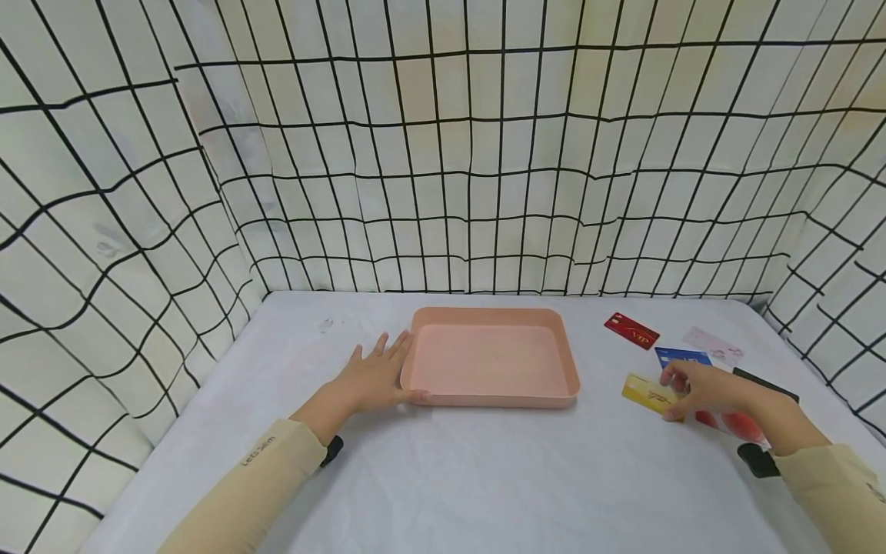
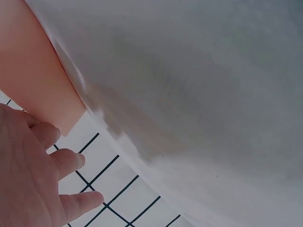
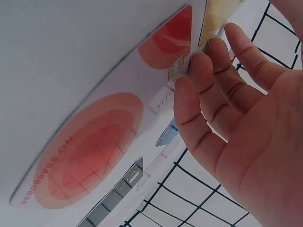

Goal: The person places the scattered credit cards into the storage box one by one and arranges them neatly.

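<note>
Head view: pink tray (image 1: 487, 365), centre
Left hand (image 1: 370, 378): spread against tray
Right hand (image 1: 716, 389): pinching yellow card (image 1: 645, 391), right
Other cards (image 1: 631, 331): outside tray, seemingly early

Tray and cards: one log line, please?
left grip: against pink tray | right grip: at yellow card | red VIP card: on table

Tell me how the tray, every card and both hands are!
Pink tray: flat, open side up.
Left hand: fingers spread, touching the tray.
Right hand: fingers bent at the yellow card; can't tell if gripping.
Yellow card: partly covered.
Red card: flat, chip side up.
Pale pink card: lying flat.
Blue card: partly covered.
Red-spotted card: chip side up.
Black card: partly covered.
</note>
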The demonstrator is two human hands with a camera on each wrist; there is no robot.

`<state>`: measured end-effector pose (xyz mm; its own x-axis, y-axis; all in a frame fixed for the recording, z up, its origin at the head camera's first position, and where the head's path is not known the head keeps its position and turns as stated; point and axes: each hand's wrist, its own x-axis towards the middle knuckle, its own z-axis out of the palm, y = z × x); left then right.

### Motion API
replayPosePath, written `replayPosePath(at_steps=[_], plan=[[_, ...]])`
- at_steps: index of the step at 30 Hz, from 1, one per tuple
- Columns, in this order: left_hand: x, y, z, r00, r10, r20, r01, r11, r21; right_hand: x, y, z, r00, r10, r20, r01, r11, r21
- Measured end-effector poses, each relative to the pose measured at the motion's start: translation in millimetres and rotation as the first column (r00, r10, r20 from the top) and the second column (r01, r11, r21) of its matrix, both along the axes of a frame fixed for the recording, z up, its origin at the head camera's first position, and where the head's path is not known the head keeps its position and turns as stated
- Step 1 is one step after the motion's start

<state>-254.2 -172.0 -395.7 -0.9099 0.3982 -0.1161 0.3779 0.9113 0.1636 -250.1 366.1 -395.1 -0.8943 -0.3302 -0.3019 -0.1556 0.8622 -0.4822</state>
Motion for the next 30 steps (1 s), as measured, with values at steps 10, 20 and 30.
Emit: replayPosePath(at_steps=[10, 20, 30], plan=[[1.6, 0.5, 3.1, 1.0, 0.001, 0.016, -0.001, 1.0, -0.007, 0.4, -0.4, 0.7, 1.0, 0.008, 0.007, -0.007, 0.999, -0.031], [-1.8, 0.1, -1.7, 1.0, -0.001, 0.015, 0.002, 1.0, -0.018, 2.5, 2.0, -1.2, 0.999, -0.045, -0.014, 0.046, 0.998, 0.034], [-0.4, 0.6, 1.5, 0.999, 0.008, 0.039, -0.007, 1.0, -0.016, 1.8, 3.4, -1.4, 0.999, -0.033, -0.041, 0.035, 0.998, 0.048]])
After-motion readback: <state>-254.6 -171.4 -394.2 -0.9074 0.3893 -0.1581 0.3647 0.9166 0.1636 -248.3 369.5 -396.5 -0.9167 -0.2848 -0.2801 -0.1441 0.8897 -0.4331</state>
